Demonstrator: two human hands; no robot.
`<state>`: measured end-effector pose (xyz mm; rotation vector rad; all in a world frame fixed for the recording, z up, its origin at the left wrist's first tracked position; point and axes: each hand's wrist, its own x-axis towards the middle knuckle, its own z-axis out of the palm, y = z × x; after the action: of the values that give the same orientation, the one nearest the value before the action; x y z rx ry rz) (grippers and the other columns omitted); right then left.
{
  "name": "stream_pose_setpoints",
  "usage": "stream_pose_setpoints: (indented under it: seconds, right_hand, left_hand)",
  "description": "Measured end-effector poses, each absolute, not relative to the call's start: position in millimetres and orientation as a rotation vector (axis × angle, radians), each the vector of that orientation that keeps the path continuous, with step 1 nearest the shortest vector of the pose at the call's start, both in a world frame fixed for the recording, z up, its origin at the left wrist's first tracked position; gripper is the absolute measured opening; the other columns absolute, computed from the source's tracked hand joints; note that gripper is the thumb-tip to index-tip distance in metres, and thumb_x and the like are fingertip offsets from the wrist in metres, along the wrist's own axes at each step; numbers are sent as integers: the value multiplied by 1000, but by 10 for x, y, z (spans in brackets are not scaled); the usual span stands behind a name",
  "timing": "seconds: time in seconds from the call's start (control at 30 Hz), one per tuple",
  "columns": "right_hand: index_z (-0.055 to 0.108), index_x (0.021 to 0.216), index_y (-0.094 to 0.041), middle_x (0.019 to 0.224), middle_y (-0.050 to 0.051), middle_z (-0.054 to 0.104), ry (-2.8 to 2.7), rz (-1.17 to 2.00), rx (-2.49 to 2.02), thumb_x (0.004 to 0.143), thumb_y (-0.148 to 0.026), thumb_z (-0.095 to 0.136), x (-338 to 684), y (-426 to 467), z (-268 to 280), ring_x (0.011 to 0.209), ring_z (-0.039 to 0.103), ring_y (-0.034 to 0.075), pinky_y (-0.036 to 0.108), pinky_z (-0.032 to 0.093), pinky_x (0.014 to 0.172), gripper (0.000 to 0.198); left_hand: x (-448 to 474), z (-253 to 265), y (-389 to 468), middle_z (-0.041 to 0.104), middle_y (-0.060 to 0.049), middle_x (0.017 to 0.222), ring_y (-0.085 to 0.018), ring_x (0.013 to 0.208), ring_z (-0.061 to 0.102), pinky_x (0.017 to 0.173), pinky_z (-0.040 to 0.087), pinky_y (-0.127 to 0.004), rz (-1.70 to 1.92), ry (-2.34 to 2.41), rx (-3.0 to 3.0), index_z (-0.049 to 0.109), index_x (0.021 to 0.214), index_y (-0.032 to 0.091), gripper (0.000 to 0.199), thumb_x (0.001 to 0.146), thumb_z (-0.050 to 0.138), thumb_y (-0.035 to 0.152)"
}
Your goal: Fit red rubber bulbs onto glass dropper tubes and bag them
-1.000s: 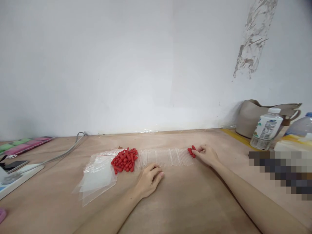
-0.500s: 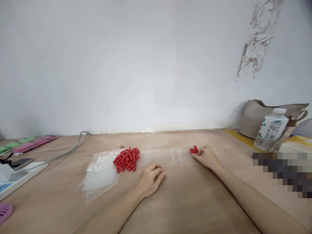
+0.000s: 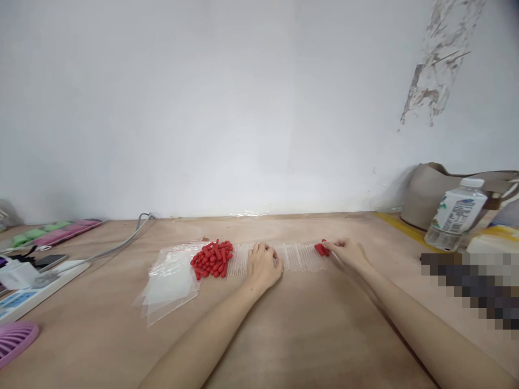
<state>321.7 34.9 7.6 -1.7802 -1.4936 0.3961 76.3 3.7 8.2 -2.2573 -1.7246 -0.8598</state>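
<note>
Thin clear tubes (image 3: 302, 258) lie side by side in a long row on the table. My left hand (image 3: 264, 266) is over the row left of its middle, fingers bent onto the tubes and thumb apart to the right. A heap of red rubber bulbs (image 3: 213, 259) sits at the row's left end. At the right end is a small group of red bulbs (image 3: 321, 250). My right hand (image 3: 346, 253), slightly blurred, has its thumb and fingertips closed on one of these bulbs.
Clear plastic bags (image 3: 170, 281) lie fanned out left of the red heap. Farther left are a power strip (image 3: 24, 297) with a grey cable and a purple slatted object (image 3: 18, 343). A plastic bottle (image 3: 458, 213) and a beige bag (image 3: 424, 194) stand at the right, against the wall.
My left hand has moved forward and right from the table in front onto the row of tubes. My right hand stays at the small red group, whose bulbs have shifted slightly. The view has turned a little.
</note>
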Motion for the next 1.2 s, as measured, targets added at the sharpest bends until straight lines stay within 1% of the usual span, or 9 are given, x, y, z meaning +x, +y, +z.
stream_pose_setpoints:
  seconds: [0.23, 0.37, 0.53, 0.67, 0.73, 0.87, 0.93, 1.07, 1.2]
  right_hand:
    - [63, 64, -18, 67, 6, 65, -1379, 60, -1525, 70, -46, 53, 2869, 235, -87, 65, 58, 19, 28, 39, 62, 31]
    - [59, 62, -20, 68, 5, 65, -1592, -189, -1306, 73, -38, 54, 2661, 85, -206, 76, 58, 21, 35, 37, 78, 22]
    - [51, 60, -22, 58, 0, 58, -1745, -308, -1120, 76, -30, 52, 2617, 7, -223, 65, 54, 17, 39, 38, 84, 17]
    - [50, 63, -21, 61, 1, 56, -1814, -244, -1051, 76, -26, 51, 2642, 41, -241, 63, 51, 17, 36, 42, 76, 14]
    - [54, 74, -19, 68, 3, 58, -1823, -167, -1028, 76, -25, 50, 2647, 36, -240, 67, 52, 17, 34, 43, 70, 7]
    - [58, 96, -18, 78, 6, 58, -1868, -36, -968, 80, -24, 47, 2612, -96, -150, 73, 54, 18, 31, 45, 66, 21]
    - [62, 92, -20, 76, 5, 58, -1921, 36, -954, 82, -24, 45, 2563, -208, -75, 70, 54, 16, 30, 45, 63, 19]
    - [62, 91, -24, 81, 4, 59, -1973, 248, -917, 84, -25, 45, 2431, -383, 4, 70, 55, 15, 28, 46, 61, 18]
    - [62, 90, -23, 81, 3, 59, -2038, 376, -854, 84, -26, 46, 2334, -424, -19, 73, 56, 14, 27, 47, 65, 17]
  left_hand:
    - [1143, 158, 308, 56, -16, 96, -31, 98, 45, 84, 33, -42, -639, -2068, -2108, 65, 80, 12, 40, 73, 47, 47]
    - [1187, 148, 347, 57, -20, 96, -33, 97, 46, 83, 34, -42, -621, -2084, -2112, 65, 83, 7, 40, 72, 49, 42]
    - [1231, 128, 393, 57, -21, 96, -33, 97, 46, 81, 35, -42, -612, -2096, -2102, 64, 88, 5, 33, 73, 50, 32]
    - [1258, 157, 402, 57, -23, 94, -34, 95, 47, 78, 37, -42, -627, -2080, -2133, 63, 84, 4, 26, 75, 48, 24]
    - [1213, 192, 339, 56, -24, 93, -34, 95, 47, 76, 38, -43, -649, -2033, -2183, 62, 82, 3, 26, 78, 46, 22]
    - [902, 220, 40, 55, -16, 95, -26, 95, 47, 80, 39, -38, -722, -1796, -2358, 57, 85, 9, 21, 85, 39, 20]
    - [653, 171, -134, 56, -9, 90, -20, 88, 49, 78, 41, -32, -764, -1657, -2465, 53, 84, 13, 16, 86, 38, 18]
    - [206, -4, -358, 56, -4, 78, -16, 73, 53, 66, 44, -29, -1052, -1366, -2682, 50, 84, 17, 15, 88, 36, 20]
    - [77, -78, -405, 61, -6, 92, -17, 85, 57, 74, 47, -31, -1167, -1282, -2705, 53, 102, 18, 21, 89, 36, 19]
